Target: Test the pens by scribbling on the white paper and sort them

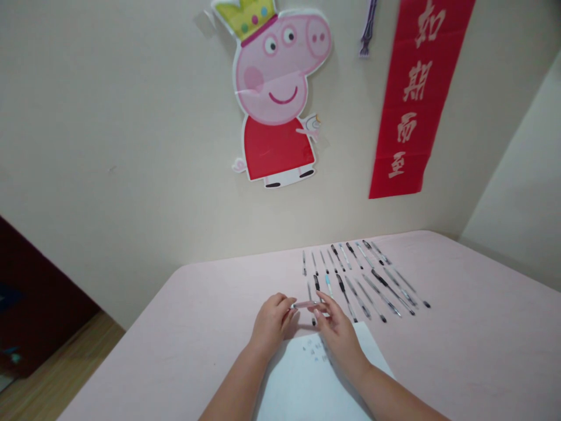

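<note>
Between my two hands a slim pen [305, 304] is held level above the pink tabletop. My left hand [270, 320] pinches its left end, and the fingers of my right hand [336, 327] close on its right end. Under my wrists lies a white sheet of paper [307, 386] with small scribbled marks near its top edge. Just beyond my hands, two rows of pens are laid out, among them a blue-and-white pen [329, 285] and a black-capped pen [340, 285]. My right hand hides part of the nearest ones.
The pink-covered table [210, 327] reaches back to a pale wall. A pink pig cutout [278, 146] and a red banner [412, 105] with white characters hang on that wall. Wooden floor [74, 351] shows past the table's left edge.
</note>
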Demonstrator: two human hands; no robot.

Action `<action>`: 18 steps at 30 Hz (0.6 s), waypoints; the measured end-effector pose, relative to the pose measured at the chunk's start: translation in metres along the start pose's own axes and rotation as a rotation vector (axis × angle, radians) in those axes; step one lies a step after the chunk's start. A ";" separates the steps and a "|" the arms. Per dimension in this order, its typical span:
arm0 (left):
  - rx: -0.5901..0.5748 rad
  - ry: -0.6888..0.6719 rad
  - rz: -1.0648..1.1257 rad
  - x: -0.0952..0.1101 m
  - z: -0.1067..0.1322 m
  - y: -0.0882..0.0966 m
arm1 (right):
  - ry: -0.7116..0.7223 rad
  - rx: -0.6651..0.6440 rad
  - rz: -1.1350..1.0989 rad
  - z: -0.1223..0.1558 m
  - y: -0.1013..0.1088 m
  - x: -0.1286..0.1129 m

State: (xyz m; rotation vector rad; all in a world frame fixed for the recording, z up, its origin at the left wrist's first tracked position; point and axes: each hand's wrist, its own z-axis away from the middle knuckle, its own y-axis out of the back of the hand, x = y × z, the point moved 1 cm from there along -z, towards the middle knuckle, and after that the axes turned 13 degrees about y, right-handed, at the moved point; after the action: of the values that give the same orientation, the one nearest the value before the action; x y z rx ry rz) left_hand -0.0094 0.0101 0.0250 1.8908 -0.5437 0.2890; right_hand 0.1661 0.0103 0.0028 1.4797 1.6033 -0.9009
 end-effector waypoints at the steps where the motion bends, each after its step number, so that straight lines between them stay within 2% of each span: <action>1: -0.003 -0.006 0.004 0.000 0.000 0.000 | -0.013 0.010 0.003 0.000 0.000 0.000; 8: -0.014 -0.053 0.002 -0.003 0.001 -0.002 | 0.003 0.036 0.071 -0.002 0.001 0.002; 18: 0.046 -0.164 -0.036 -0.004 0.000 0.001 | -0.038 -0.037 0.028 -0.005 0.001 -0.003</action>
State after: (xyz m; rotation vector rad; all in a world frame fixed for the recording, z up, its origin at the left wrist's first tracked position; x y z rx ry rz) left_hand -0.0130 0.0105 0.0239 1.9778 -0.6165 0.1243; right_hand 0.1663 0.0136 0.0079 1.4479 1.5600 -0.8737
